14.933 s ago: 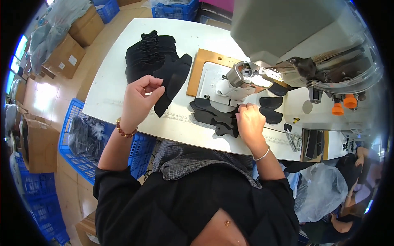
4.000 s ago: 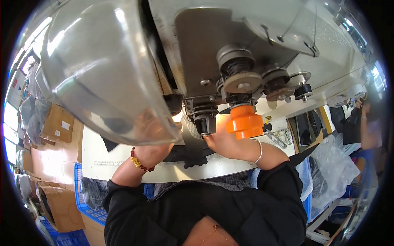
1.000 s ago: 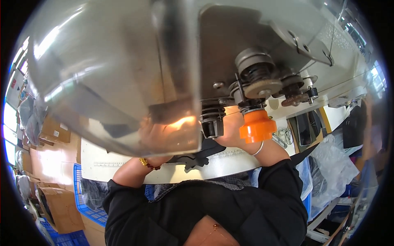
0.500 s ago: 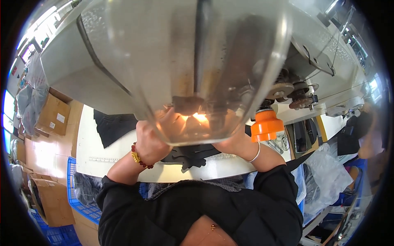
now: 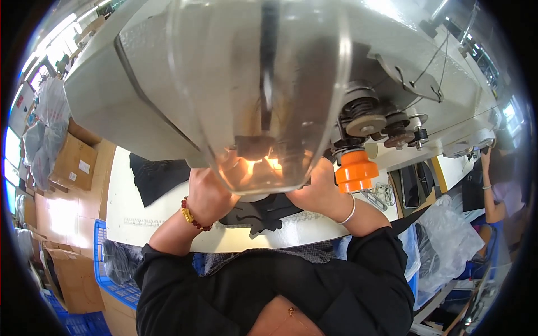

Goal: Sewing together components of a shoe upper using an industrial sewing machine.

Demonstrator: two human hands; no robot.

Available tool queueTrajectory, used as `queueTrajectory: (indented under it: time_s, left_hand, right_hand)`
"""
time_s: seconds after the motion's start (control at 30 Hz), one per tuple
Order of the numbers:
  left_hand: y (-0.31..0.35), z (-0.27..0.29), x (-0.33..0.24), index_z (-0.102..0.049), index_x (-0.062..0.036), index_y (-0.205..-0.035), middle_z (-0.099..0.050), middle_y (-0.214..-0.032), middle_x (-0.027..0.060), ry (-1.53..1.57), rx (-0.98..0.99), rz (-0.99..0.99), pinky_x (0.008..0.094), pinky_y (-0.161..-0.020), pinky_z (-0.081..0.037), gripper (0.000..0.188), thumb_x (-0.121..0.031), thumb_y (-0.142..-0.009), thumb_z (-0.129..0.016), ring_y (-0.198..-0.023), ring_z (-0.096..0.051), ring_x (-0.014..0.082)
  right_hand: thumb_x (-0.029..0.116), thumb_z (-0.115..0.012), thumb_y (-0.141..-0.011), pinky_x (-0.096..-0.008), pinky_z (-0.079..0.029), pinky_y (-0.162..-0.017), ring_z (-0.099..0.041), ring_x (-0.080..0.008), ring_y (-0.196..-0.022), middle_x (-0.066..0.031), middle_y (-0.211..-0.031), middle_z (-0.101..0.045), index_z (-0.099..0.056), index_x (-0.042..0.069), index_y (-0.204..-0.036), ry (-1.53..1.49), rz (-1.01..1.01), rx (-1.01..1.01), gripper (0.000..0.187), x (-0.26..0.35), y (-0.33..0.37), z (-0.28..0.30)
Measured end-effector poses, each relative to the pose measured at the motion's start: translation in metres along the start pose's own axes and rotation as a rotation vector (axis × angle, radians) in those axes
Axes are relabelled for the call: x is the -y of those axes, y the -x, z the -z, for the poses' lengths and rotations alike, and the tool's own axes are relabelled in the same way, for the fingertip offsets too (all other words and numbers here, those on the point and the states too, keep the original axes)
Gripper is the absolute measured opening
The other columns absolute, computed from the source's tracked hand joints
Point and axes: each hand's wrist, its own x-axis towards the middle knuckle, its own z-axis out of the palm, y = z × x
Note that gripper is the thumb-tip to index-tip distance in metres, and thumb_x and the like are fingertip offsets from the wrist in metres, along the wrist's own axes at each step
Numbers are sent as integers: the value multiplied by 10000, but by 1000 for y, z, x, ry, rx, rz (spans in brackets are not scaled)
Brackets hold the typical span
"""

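Observation:
A pale sewing machine (image 5: 145,95) fills the upper view, with a clear shield (image 5: 269,182) before its lit needle area. My left hand (image 5: 210,197), wearing a beaded bracelet, is curled at the left edge of the black cloth (image 5: 260,213). On the cloth's right side my right hand (image 5: 319,190), with a bangle at the wrist, is bent inward with its fingers closed. Both sets of fingertips are blurred or hidden behind the shield. The cloth lies on the white table (image 5: 168,201), its cut edge toward me.
An orange knob-like part (image 5: 356,171) hangs beside my right hand. More black cloth (image 5: 159,176) lies at the left, and scissors (image 5: 374,199) at the right. Blue crates (image 5: 101,263), cartons (image 5: 73,162) and plastic bags (image 5: 448,235) stand around. Another person's arm (image 5: 492,201) shows far right.
The machine and shield appear shifted in view, the shield leftward, uncovering more of my right hand. Both hands stay at the cloth. The other person's arm at far right is now raised.

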Motion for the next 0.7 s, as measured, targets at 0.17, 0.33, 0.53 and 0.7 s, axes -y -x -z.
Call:
queueTrajectory:
  time_s: [0.17,0.33,0.53,0.7]
  left_hand:
    - [9,-4,3,-658,-95,-914,-630,-997,76,13,-31,53,378,-687,-514,302,-118,-624,-740,-821,-643,259]
    - [-4,-6,24,-664,-78,-832,-653,-882,71,364,-144,215,357,-712,-509,194,-116,-659,-743,-810,-641,247]
    - [-11,-55,80,-567,-69,-1166,-602,-1125,33,1213,9,388,303,-904,-472,274,-165,-915,-621,-1026,-566,135]
    - [-11,-85,138,-602,-38,-1109,-614,-1116,59,1891,44,629,306,-876,-486,248,-191,-914,-618,-1009,-584,158]
  right_hand:
    - [62,-655,-698,-309,-509,-653,-648,-206,-760,-28,-915,-679,-688,115,-969,55,49,1,278,2,-2,0]
    - [122,-708,-664,-327,-483,-580,-616,-220,-655,-24,-816,-653,-675,115,-886,370,151,203,224,-9,19,14]
    - [91,-630,-754,-381,-454,-531,-579,-253,-592,-47,-692,-550,-550,88,-727,300,-135,109,85,-5,-8,70]
    - [129,-637,-762,-428,-422,-512,-561,-305,-586,-88,-656,-526,-515,59,-688,418,-283,326,159,-33,35,71]
